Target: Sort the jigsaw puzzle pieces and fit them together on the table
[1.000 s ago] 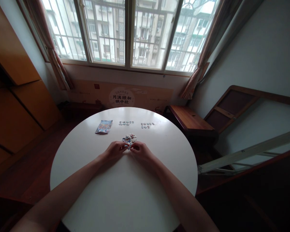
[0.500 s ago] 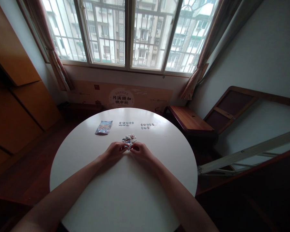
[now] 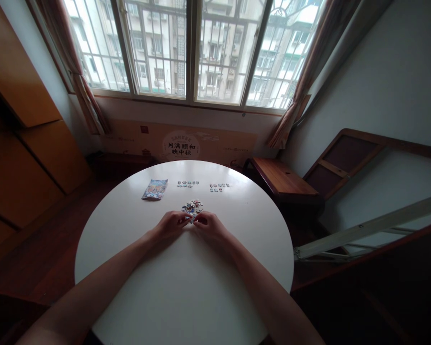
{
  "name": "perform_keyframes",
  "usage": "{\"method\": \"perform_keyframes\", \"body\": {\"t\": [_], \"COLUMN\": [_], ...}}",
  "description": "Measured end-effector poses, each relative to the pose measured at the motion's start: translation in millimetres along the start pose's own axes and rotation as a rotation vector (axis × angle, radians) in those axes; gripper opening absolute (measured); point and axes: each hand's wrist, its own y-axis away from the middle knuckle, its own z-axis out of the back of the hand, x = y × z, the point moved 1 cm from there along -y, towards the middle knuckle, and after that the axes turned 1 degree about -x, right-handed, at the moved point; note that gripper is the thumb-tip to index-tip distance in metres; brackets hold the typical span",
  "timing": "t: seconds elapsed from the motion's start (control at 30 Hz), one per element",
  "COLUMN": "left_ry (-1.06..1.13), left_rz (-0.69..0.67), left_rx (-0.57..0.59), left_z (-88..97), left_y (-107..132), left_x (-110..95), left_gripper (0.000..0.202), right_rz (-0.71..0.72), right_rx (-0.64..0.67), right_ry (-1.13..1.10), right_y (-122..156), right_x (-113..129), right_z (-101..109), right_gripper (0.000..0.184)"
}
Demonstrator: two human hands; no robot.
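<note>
A small heap of jigsaw puzzle pieces (image 3: 193, 206), some white and some coloured, lies near the middle of the round white table (image 3: 187, 287). At its near edge my left hand (image 3: 172, 218) is closed, thumb and fingers pinched on a tiny puzzle piece. Close beside it, fingertips almost meeting, my right hand (image 3: 209, 221) is curled in a similar pinch at the bluish pieces. The fingers hide much of what they grip. Behind the heap, sorted pieces lie in two rows on the left (image 3: 187, 184) and in another group on the right (image 3: 219, 187).
A colourful picture packet (image 3: 154, 189) lies left of the sorted pieces. Beyond the table stand a low wooden bench (image 3: 280, 176) at the right and a printed cardboard panel (image 3: 215, 141) under the window. An orange cabinet (image 3: 32, 167) is on the left.
Almost nothing differs. Both hands stay at the near edge of the heap, with only a very slight shift of the whole view.
</note>
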Motion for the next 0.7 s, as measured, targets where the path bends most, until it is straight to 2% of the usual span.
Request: {"method": "perform_keyframes", "body": {"t": [0.27, 0.33, 0.47, 0.57, 0.7], "left_ry": [0.025, -0.043, -0.235, -0.279, -0.301], "left_rz": [0.033, 0.105, 0.386, 0.487, 0.538], "left_rx": [-0.036, -0.086, -0.273, -0.277, -0.222], "left_z": [1.0, 6.3, 20.7, 25.7, 24.8], "left_y": [-2, -3, -3, -3, -3], "left_x": [6, 8, 15, 22, 27], "left_gripper": [0.029, 0.029, 0.029, 0.028, 0.026], "right_rz": [-0.008, 0.004, 0.01, 0.003, 0.005], "right_rx": [0.007, 0.015, 0.033, 0.036, 0.038], "right_ry": [0.014, 0.013, 0.019, 0.024, 0.027], "right_y": [0, 0, 0, 0, 0], "right_x": [3, 3, 3, 4, 3], "right_z": [2, 2, 2, 2, 1], "right_gripper": [0.016, 0.017, 0.016, 0.015, 0.015]}}
